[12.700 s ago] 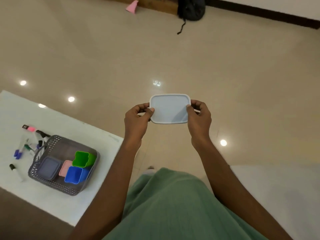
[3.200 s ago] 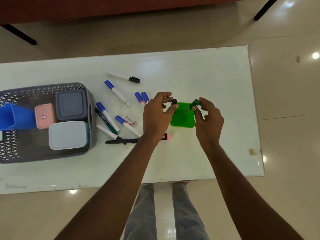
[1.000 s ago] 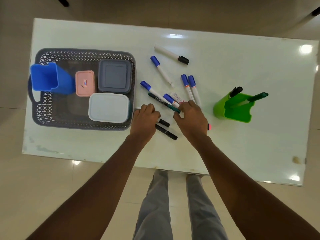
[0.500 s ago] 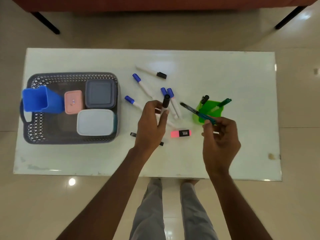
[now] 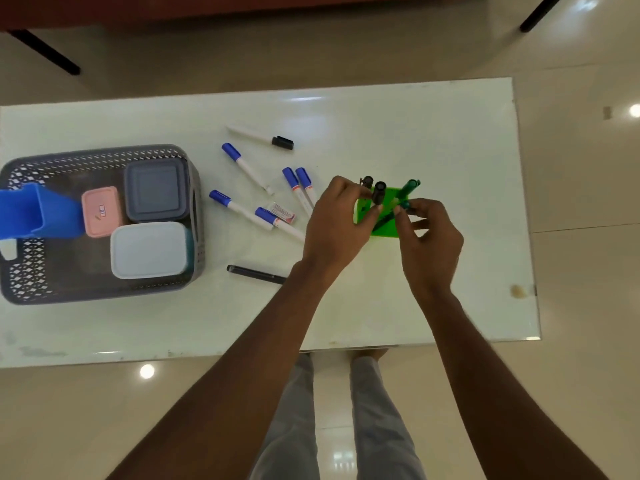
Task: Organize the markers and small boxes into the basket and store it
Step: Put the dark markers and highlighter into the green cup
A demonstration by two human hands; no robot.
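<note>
The left hand (image 5: 337, 223) has its grip pinched together on a black-capped marker (image 5: 379, 192), and the right hand (image 5: 429, 237) is clamped w/ thumb and forefinger on a thin dark-green pen (image 5: 391, 216); both tips go down into the green cup (image 5: 382, 220), which stands on the table (image 5: 433, 133) btw. the two hands. One more black marker and a green marker (image 5: 410, 188) stand already inside. To do this step well, I think it is better to let each one slide along the inner wall, not drop it, b/c the cup is light and can tip over. Release one hand first, keep the other near the rim. Several blue-capped markers (image 5: 242, 164), a white one w/ black cap (image 5: 259, 136) and a black pen (image 5: 256, 274) are still on the table, left of the cup. The grey basket (image 5: 31, 282) stands well apart at the left, holding the blue cup (image 5: 38, 211) and three lidded boxes; the green cup must go there later.
</note>
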